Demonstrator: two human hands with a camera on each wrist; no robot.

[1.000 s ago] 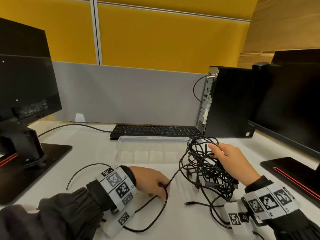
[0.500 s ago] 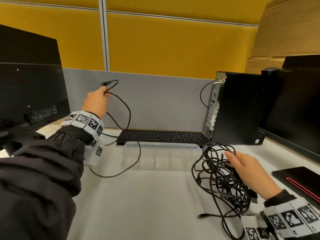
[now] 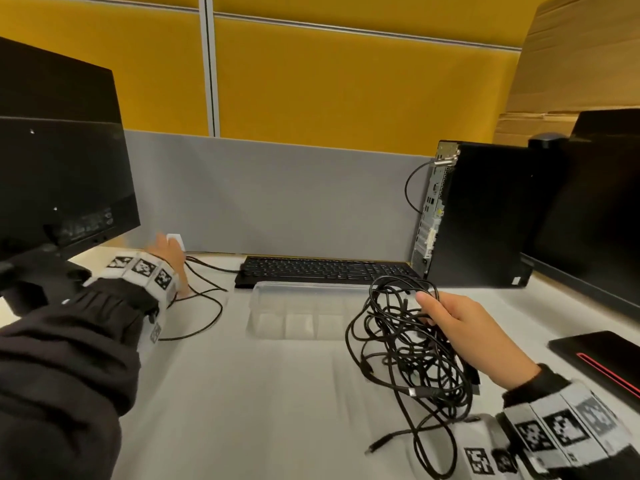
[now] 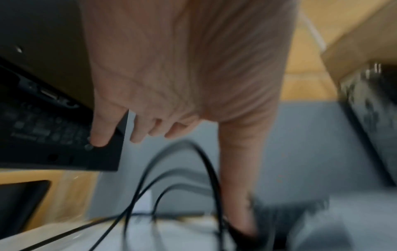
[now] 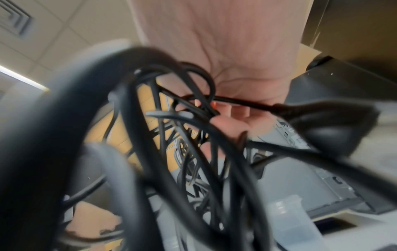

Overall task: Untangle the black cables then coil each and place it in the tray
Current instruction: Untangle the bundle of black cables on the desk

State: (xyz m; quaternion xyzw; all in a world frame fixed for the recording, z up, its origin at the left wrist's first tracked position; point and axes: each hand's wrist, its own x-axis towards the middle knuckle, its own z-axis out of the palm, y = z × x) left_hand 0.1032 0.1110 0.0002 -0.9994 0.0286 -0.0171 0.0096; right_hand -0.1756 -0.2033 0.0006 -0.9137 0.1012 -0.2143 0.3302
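Reaching far left, my left hand (image 3: pixel 171 259) hangs slack-fingered over a freed thin black cable (image 3: pixel 204 306) lying on the desk; the clear plastic tray (image 3: pixel 277 306) sits centre; my right hand (image 3: pixel 467 327) grips the tangled black cable bundle (image 3: pixel 408 358).

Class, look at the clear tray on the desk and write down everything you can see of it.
The clear tray is a shallow, see-through plastic box with rounded corners and faint ridges dividing its floor into sections. It lies flat on the white desk, right in front of the black keyboard. No cable lies in the part that shows. The tangled black cables, gripped by the right hand, cover its right end; whether they touch it is unclear.
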